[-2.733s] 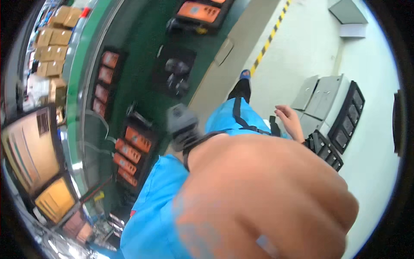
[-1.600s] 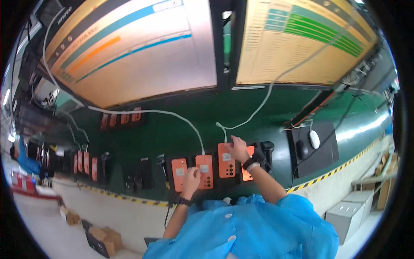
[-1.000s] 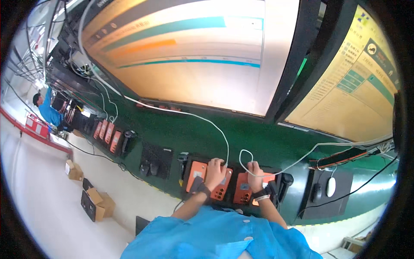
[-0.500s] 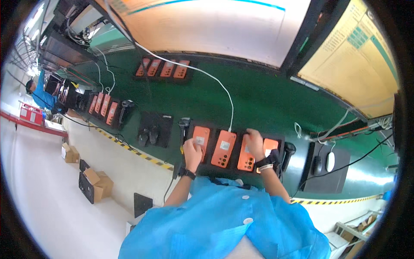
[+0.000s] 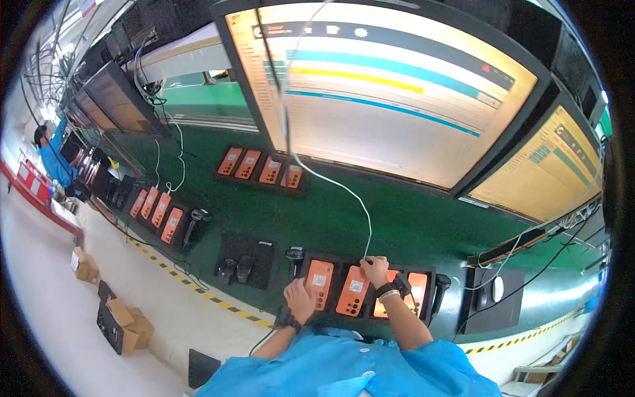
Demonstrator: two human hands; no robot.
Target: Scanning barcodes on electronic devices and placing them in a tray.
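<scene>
- The left hand [image 5: 301, 299] lies on the near-left corner of a black tray [image 5: 430, 272], fingers loosely together and flat, pinching nothing; a dark band sits on its wrist.
- The right hand [image 5: 376, 270] reaches to the far edge of the same tray, its fingertips drawn together at the end of a white cable [image 5: 344, 192]; it is too small to tell whether they actually pinch the plug.
- In the tray lie four orange phones side by side. The leftmost orange phone [image 5: 320, 284] lies just beside the left hand and bears a small pale rectangular label at its middle.
- The second orange phone [image 5: 352, 292] carries a like label and lies under the right wrist.
- The white cable runs up from the tray across the green desk [image 5: 397, 225] and over the face of a big monitor [image 5: 397, 86], which shows a pale page with teal and yellow bars.
- A second monitor [image 5: 546, 172] to the right shows an orange-yellow page.
- A black handheld scanner [image 5: 294, 255] stands just left of the tray.
- Further back a second tray holds a row of four orange phones [image 5: 259, 167].
- On the floor at left stand open brown cardboard boxes [image 5: 122, 324], and a yellow-black striped tape [image 5: 198, 291] edges the desk.
</scene>
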